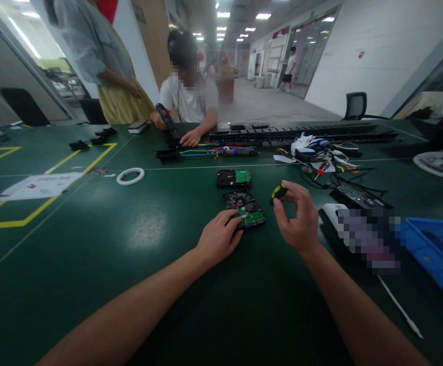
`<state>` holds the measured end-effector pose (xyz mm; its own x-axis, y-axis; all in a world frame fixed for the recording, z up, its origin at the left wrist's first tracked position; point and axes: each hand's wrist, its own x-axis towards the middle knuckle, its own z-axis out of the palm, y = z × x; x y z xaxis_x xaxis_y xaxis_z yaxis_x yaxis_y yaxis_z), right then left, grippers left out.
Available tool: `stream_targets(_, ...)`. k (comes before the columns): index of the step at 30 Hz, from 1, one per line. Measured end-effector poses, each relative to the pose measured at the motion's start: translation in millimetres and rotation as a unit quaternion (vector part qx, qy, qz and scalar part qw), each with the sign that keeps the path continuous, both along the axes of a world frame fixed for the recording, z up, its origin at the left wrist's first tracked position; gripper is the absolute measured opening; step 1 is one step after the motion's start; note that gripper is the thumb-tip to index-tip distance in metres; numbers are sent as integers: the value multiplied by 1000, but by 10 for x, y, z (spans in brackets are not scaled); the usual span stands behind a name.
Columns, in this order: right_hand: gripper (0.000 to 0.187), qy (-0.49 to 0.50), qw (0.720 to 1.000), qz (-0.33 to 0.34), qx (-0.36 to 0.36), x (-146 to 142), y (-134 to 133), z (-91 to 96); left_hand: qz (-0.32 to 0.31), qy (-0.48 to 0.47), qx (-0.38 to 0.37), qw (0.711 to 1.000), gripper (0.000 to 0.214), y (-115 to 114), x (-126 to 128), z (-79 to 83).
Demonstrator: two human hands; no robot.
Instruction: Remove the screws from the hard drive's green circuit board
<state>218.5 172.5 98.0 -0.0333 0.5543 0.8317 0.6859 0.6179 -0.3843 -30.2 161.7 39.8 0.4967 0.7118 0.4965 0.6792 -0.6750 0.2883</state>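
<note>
A hard drive [243, 201] with a green circuit board on its near part lies on the green table. My left hand [220, 238] is closed on the near left edge of this drive, fingertips at the board. In my right hand [298, 216] is a small screwdriver [278, 191] with a yellow and black handle, pinched between thumb and fingers. Its thin shaft slants down toward the drive's right side; whether the tip touches is too small to tell. A second hard drive [234, 178], also with a green board, lies just beyond the first.
Across the table, a person [190, 96] holds a power drill [165, 117] over dark parts. Coloured cables [206, 151] and long black rails [293, 133] lie at the back. Gloves [308, 146], a blue bin [438, 249] and a white cable [400, 307] are on the right; a white ring [130, 176] is left.
</note>
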Motion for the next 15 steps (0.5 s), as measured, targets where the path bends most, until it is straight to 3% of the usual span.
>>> stream_targets(5, 58, 21, 1000, 10, -10, 3, 17, -24, -4, 3, -1, 1000, 29, -4, -4, 9)
stream_targets(11, 54, -23, 999, -12, 21, -13, 0, 26, -2, 5, 0, 1000, 29, -7, -1, 20)
stream_targets(15, 56, 7, 1000, 13, 5, -3, 18, -9, 1, 9, -1, 1000, 30, -9, 0, 27)
